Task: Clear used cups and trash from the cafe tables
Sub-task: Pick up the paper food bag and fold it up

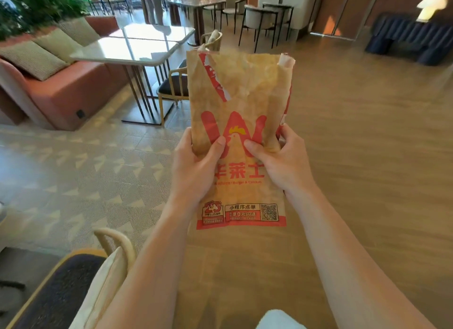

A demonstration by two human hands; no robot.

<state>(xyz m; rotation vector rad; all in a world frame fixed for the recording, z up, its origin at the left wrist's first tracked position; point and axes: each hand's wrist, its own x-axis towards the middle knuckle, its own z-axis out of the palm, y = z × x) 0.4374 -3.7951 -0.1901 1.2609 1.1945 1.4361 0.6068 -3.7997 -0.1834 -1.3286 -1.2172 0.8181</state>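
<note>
Head view: a crumpled brown paper bag [235,100] with red print is held upright in mid-air above the wooden floor [367,157], in the middle of the scene. The left hand [193,166] grasps its left edge and the right hand [282,162] its right edge. The fingers of both wrap round the paper, thumbs pressed on the printed front. The bag's top edge is torn. At the far left stands a pale counter [137,51], with a chair [171,86] just beside it and an orange sofa [61,90] on its left.
</note>
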